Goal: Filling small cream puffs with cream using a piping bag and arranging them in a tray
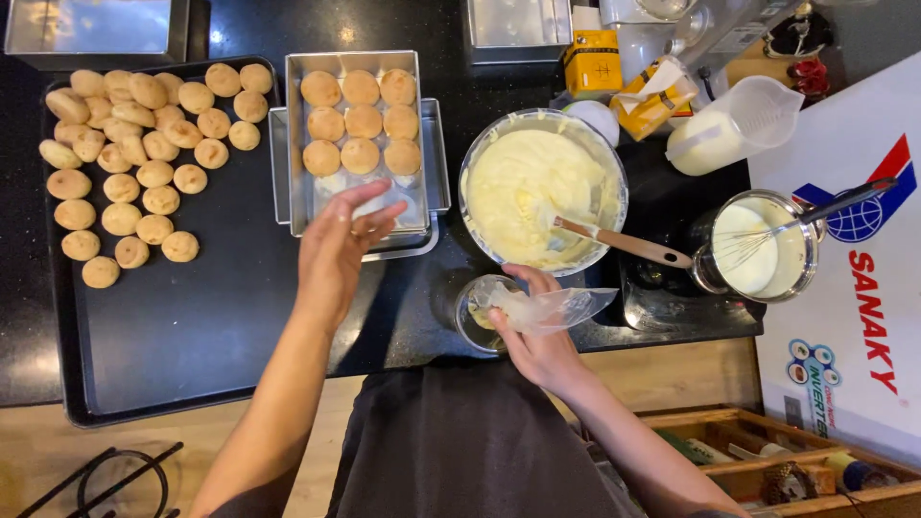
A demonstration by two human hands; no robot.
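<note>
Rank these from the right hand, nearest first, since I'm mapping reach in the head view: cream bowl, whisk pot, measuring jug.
From the right hand:
1. Cream bowl, just above it.
2. Whisk pot, off to its right.
3. Measuring jug, up and right, farthest.

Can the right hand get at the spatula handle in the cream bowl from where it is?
Probably yes. The right hand holds a clear piping bag at a glass, just below the spatula handle, with nothing between them; it would likely need to drop the bag.
</note>
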